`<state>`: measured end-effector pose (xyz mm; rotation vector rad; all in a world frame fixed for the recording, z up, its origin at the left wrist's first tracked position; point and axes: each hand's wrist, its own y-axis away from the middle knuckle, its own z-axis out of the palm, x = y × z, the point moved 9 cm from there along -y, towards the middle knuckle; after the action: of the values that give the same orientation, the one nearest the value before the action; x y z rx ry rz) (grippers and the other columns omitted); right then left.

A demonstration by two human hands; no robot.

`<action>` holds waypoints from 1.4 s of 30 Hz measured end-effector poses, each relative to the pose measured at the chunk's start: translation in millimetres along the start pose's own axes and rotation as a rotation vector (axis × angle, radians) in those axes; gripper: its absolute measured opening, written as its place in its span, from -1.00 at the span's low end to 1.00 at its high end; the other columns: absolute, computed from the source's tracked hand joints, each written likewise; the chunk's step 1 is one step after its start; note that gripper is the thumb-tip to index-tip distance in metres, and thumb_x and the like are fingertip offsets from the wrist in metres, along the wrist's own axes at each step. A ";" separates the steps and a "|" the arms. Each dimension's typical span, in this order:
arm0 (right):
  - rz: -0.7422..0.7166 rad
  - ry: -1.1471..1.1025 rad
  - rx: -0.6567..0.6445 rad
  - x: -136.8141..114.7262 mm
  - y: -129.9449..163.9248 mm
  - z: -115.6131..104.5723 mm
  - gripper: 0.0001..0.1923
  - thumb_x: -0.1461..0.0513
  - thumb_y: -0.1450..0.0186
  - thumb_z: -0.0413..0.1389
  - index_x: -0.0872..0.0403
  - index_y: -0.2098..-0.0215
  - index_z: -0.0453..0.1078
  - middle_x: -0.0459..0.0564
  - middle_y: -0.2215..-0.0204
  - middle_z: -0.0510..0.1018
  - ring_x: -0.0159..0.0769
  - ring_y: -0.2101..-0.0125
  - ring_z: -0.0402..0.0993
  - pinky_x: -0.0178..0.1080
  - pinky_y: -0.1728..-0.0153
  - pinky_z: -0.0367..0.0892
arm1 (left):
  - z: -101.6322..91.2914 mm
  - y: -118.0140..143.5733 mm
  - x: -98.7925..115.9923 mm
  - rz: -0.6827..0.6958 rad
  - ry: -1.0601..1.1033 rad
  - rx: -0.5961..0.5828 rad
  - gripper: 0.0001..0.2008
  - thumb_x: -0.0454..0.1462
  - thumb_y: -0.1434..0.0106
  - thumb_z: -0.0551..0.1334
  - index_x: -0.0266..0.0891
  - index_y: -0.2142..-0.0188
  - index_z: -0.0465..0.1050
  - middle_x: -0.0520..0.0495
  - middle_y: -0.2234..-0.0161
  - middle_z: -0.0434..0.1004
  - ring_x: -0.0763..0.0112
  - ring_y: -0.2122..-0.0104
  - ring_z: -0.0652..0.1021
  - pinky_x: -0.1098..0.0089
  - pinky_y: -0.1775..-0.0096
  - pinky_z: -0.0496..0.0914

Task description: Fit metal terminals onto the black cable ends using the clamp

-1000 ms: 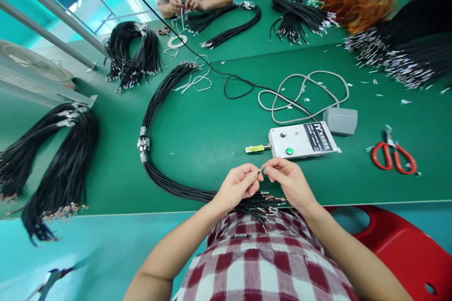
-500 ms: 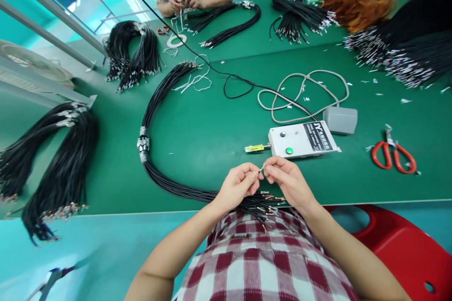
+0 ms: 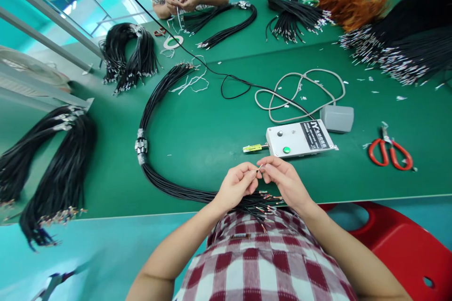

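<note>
Where the green counter [image 3: 197,141] begins at the far left, two black cable bundles [image 3: 52,160] trail over its near edge, and another coiled bundle [image 3: 130,56] lies farther back. Next comes the long black wire bundle [image 3: 148,117], taped at its middle, which curves from the far side round toward the person and ends in a fan of bare terminals under both hands. The left hand [image 3: 236,186] rests on that fan; its fingers [image 3: 251,175] are pinched shut on a single wire end [image 3: 260,168]. That wire end is tiny, and its long axis seems to run left to right between the two hands. The right hand [image 3: 286,181] meets it from the other side, thumb and forefinger closed on the same tip, so both hands are equally near and touching it. Just beyond the fingertips, on the counter, sits a white control box [image 3: 300,138] with a green button and a small yellow-green probe [image 3: 253,148] jutting from its left side toward the wire; nothing stands between the probe and the wire tip. Behind the box lie a grey pedal [image 3: 337,118] and its looped grey cord [image 3: 300,94]. Red scissors [image 3: 390,155] lie well apart to the right. Across the counter another person's hands [image 3: 181,2] work at their own wires.
</note>
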<state>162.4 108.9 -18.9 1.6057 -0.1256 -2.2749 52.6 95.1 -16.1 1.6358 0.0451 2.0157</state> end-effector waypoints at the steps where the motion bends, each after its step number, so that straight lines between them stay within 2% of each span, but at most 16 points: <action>1: -0.009 0.017 0.007 -0.1 -0.4 1.0 -0.75 0.04 -0.18 0.31 0.02 0.30 0.55 -0.12 0.49 0.51 -0.42 0.52 0.27 -0.27 0.42 0.25 | -0.1 0.1 0.6 0.007 -0.007 0.006 -0.55 0.09 -0.26 0.25 -0.29 0.32 0.35 0.15 0.66 0.28 0.65 0.70 0.13 0.54 0.61 0.01; 4: 0.002 0.002 0.024 4.7 -0.6 2.0 -0.77 0.07 -0.13 0.36 0.03 0.37 0.55 -0.13 0.52 0.51 -0.45 0.55 0.23 -0.29 0.46 0.22 | -0.3 0.3 1.4 0.035 -0.036 0.024 -0.56 0.09 -0.27 0.23 -0.28 0.33 0.35 0.14 0.66 0.27 0.62 0.67 0.16 0.53 0.58 0.05; 7: 0.072 -0.087 0.020 15.0 0.7 0.6 -0.75 0.07 -0.10 0.38 0.05 0.36 0.57 -0.13 0.52 0.51 -0.49 0.58 0.21 -0.33 0.51 0.17 | -1.3 0.3 1.1 0.088 -0.100 0.046 -0.59 0.05 -0.32 0.20 -0.29 0.32 0.36 0.14 0.65 0.26 0.60 0.64 0.19 0.50 0.53 0.12; 10: 0.096 -0.076 0.065 20.1 2.9 -7.3 -0.72 0.05 -0.07 0.40 0.06 0.40 0.57 -0.13 0.55 0.50 -0.49 0.60 0.23 -0.33 0.55 0.17 | -2.9 1.6 2.2 0.156 -0.198 0.088 -0.63 -0.01 -0.38 0.15 -0.28 0.32 0.37 0.12 0.60 0.27 0.56 0.58 0.26 0.48 0.45 0.20; 12: 0.068 0.001 0.105 18.8 4.6 -13.6 -0.71 0.03 -0.07 0.40 0.06 0.42 0.56 -0.12 0.57 0.50 -0.46 0.60 0.28 -0.32 0.53 0.23 | -2.9 2.9 4.9 0.197 -0.256 0.119 -0.68 -0.04 -0.40 0.13 -0.28 0.23 0.39 0.05 0.48 0.36 0.53 0.51 0.33 0.47 0.40 0.25; 15: 0.031 0.067 0.121 17.1 6.9 -18.4 -0.70 0.02 -0.07 0.40 0.06 0.43 0.54 -0.10 0.55 0.54 -0.40 0.56 0.39 -0.28 0.47 0.32 | 4.2 2.3 12.1 0.266 -0.320 0.120 -0.68 -0.09 -0.39 0.18 -0.24 0.00 0.42 -0.09 0.19 0.45 0.47 0.37 0.44 0.44 0.31 0.35; 16: 0.026 0.068 0.124 17.1 7.5 -19.7 -0.69 0.02 -0.06 0.41 0.06 0.43 0.54 -0.10 0.55 0.55 -0.39 0.56 0.42 -0.27 0.46 0.34 | 7.3 1.1 14.8 0.293 -0.321 0.114 -0.68 -0.10 -0.37 0.20 -0.23 -0.02 0.45 -0.13 0.14 0.43 0.44 0.32 0.46 0.43 0.28 0.38; 18: 0.023 0.074 0.129 17.1 8.4 -22.2 -0.67 0.00 -0.05 0.41 0.06 0.44 0.52 -0.10 0.56 0.55 -0.36 0.56 0.44 -0.26 0.45 0.36 | 8.9 -2.3 19.0 0.342 -0.279 0.144 -0.73 -0.11 -0.32 0.27 -0.25 0.11 0.54 -0.14 0.16 0.41 0.39 0.27 0.48 0.43 0.28 0.41; 20: 0.017 0.105 0.119 15.6 8.5 -22.9 -0.67 0.00 -0.07 0.39 0.06 0.44 0.51 -0.10 0.59 0.54 -0.35 0.56 0.45 -0.26 0.46 0.37 | 5.4 -6.4 17.3 0.345 -0.175 0.205 -0.75 -0.11 -0.26 0.33 -0.27 0.26 0.56 -0.10 0.22 0.37 0.47 0.37 0.46 0.46 0.38 0.40; 23: -0.025 0.196 0.083 8.5 7.8 -21.0 -0.69 0.00 -0.15 0.34 0.06 0.42 0.49 -0.09 0.57 0.55 -0.33 0.54 0.49 -0.25 0.45 0.38 | 1.3 -10.0 6.8 0.288 -0.028 0.259 -0.73 -0.10 -0.23 0.35 -0.28 0.30 0.49 -0.04 0.24 0.34 0.63 0.59 0.39 0.48 0.58 0.29; 25: -0.080 0.293 0.075 0.9 8.0 -20.2 -0.72 0.01 -0.20 0.30 0.05 0.41 0.48 -0.08 0.55 0.55 -0.30 0.52 0.51 -0.24 0.44 0.39 | 0.2 -7.6 2.8 0.274 -0.023 0.278 -0.75 -0.10 -0.27 0.31 -0.27 0.29 0.44 -0.04 0.21 0.34 0.64 0.62 0.40 0.48 0.62 0.27; 27: -0.149 0.427 0.075 -7.7 9.4 -19.1 -0.77 0.05 -0.26 0.26 0.04 0.39 0.48 -0.07 0.50 0.56 -0.29 0.50 0.52 -0.23 0.43 0.39 | -0.7 -1.5 4.4 0.304 -0.145 0.302 -0.80 -0.13 -0.34 0.24 -0.24 0.26 0.42 -0.08 0.16 0.36 0.60 0.57 0.44 0.46 0.56 0.33; 31: -0.274 0.659 0.058 -20.4 14.5 -15.2 -0.84 0.12 -0.35 0.17 0.01 0.34 0.47 -0.06 0.42 0.55 -0.29 0.45 0.51 -0.20 0.36 0.40 | 2.1 12.0 14.8 0.455 -0.526 0.342 -0.83 -0.24 -0.41 0.13 -0.21 0.25 0.48 -0.11 0.24 0.45 0.39 0.32 0.49 0.37 0.26 0.41; 33: -0.311 0.734 0.040 -23.5 17.4 -15.3 -0.85 0.13 -0.39 0.13 0.00 0.31 0.46 -0.06 0.39 0.54 -0.28 0.43 0.51 -0.19 0.33 0.41 | 2.3 14.5 16.3 0.509 -0.616 0.352 -0.81 -0.27 -0.42 0.11 -0.20 0.26 0.49 -0.11 0.31 0.49 0.34 0.27 0.50 0.34 0.17 0.39; 38: -0.431 1.058 0.108 -40.6 28.3 -22.8 -0.86 0.17 -0.45 0.05 -0.01 0.20 0.44 -0.02 0.27 0.57 -0.28 0.35 0.52 -0.18 0.25 0.37 | -9.7 7.8 12.2 0.462 -0.643 0.398 -0.83 -0.29 -0.42 0.11 -0.21 0.27 0.46 -0.06 0.34 0.54 0.39 0.33 0.51 0.39 0.23 0.38; 42: -0.671 1.480 0.090 -57.0 36.3 4.6 -0.79 0.21 -0.41 0.11 0.07 0.00 0.43 0.04 0.10 0.60 -0.17 0.18 0.53 -0.13 0.20 0.29 | -5.4 6.6 21.0 0.530 -0.717 0.359 -0.85 -0.32 -0.42 0.12 -0.21 0.27 0.44 -0.02 0.36 0.53 0.43 0.36 0.51 0.42 0.26 0.40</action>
<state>183.4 93.4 43.6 3.1894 0.7590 -0.7736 42.6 100.0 3.6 2.7492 -0.3367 1.6868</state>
